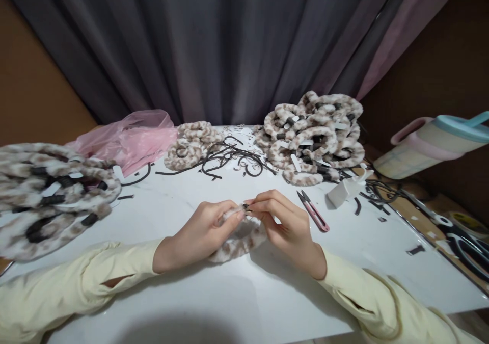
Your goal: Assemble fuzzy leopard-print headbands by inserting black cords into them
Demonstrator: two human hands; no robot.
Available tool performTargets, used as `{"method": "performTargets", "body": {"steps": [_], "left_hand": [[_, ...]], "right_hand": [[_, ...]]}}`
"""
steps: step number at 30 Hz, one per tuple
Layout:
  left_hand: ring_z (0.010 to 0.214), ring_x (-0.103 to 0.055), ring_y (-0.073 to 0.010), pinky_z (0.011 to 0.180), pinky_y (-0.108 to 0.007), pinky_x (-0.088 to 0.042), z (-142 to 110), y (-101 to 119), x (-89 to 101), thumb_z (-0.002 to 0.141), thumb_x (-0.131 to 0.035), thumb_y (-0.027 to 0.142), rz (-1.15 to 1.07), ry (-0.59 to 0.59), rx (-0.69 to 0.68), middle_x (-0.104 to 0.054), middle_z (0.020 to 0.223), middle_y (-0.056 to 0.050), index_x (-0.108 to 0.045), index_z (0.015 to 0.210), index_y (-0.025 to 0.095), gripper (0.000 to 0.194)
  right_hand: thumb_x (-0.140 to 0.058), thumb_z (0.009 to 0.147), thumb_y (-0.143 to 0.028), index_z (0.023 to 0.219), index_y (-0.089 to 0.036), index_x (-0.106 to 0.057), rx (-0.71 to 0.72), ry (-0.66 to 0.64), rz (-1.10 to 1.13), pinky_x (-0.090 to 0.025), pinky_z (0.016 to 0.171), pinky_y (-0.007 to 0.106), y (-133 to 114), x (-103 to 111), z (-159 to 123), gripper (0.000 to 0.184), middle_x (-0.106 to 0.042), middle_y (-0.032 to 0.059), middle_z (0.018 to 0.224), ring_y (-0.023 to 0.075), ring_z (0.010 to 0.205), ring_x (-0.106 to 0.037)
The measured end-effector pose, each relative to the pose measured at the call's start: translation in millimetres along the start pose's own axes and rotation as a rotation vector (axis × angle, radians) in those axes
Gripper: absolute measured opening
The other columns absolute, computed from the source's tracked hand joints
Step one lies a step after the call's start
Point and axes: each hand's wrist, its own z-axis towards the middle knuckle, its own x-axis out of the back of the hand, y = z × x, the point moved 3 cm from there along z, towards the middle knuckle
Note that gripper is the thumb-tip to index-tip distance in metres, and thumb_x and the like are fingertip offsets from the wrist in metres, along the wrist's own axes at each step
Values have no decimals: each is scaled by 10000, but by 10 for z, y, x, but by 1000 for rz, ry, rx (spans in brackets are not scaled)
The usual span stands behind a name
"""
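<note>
Both hands meet over the middle of the white table. My left hand (208,229) is closed around one end of a furry cream-and-brown spotted tube (235,247), which curves down in a loop beneath the hands. With thumb and fingertips, my right hand (284,214) pinches a small dark piece (245,207) at that same end; its exact kind is too small to make out. Just right of my right hand lie pink-handled thread snips (313,211), blades apart. A small white bottle (346,191) with a nozzle stands tilted in view beyond them.
Finished-looking furry rings with black wraps and white tags pile up at the left (57,196) and back right (313,135). Black cords (229,158) and small metal rings lie behind the hands. A pink plastic bag (130,135), a tumbler (431,145) and large scissors (454,237) are around the edges.
</note>
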Motion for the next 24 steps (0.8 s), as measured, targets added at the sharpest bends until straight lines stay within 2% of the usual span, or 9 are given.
{"method": "performTargets", "body": {"steps": [8, 12, 15, 18, 20, 22, 24], "left_hand": [[506, -423, -72, 515, -192, -326, -38, 32, -34, 908, -360, 263, 146, 39, -158, -510, 620, 37, -495, 732, 164, 243], [565, -509, -87, 549, -191, -379, -47, 6, -55, 918, -337, 232, 213, 27, -220, -565, 672, 17, -508, 810, 165, 213], [660, -558, -115, 617, -218, -426, -52, -12, -62, 928, -301, 211, 307, 17, -306, -597, 754, -19, -513, 871, 159, 226], [721, -567, -143, 676, -252, -451, -62, -37, -85, 927, -286, 181, 413, 6, -425, -604, 792, -48, -511, 900, 148, 229], [741, -564, -161, 701, -279, -455, -73, -61, -117, 921, -279, 165, 474, -6, -496, -608, 803, -66, -514, 922, 139, 237], [721, -553, -175, 700, -308, -449, -77, -82, -144, 917, -267, 164, 528, -32, -523, -605, 788, -78, -525, 916, 132, 260], [731, -551, -185, 711, -326, -439, -56, -91, -124, 920, -262, 186, 517, -72, -462, -605, 802, -90, -533, 904, 132, 277]], "right_hand": [[-481, 823, -47, 774, -169, -583, -183, -19, 48, -458, 614, 255, 4, -14, 38, 166, -583, 46, 770, 144, 715, -572], [-568, 795, -110, 738, -177, -578, -336, -55, 71, -461, 691, 275, 55, -18, 45, 89, -622, 53, 835, 166, 816, -574], [-573, 793, -156, 805, -174, -597, -499, -132, 75, -455, 650, 275, 113, -12, 38, 32, -631, 48, 824, 158, 738, -563], [-567, 789, -180, 909, -156, -606, -619, -272, 130, -438, 600, 263, 169, -19, 42, 129, -649, 42, 823, 136, 634, -548], [-559, 791, -191, 893, -148, -631, -677, -378, 149, -427, 589, 256, 203, -33, 43, 132, -651, 30, 747, 138, 619, -550], [-555, 793, -202, 828, -143, -647, -720, -431, 155, -409, 542, 243, 235, -44, 35, 115, -614, 9, 626, 130, 566, -527], [-562, 788, -199, 799, -140, -640, -713, -405, 151, -397, 504, 231, 257, -46, 26, 99, -586, -1, 581, 119, 528, -504]]}}
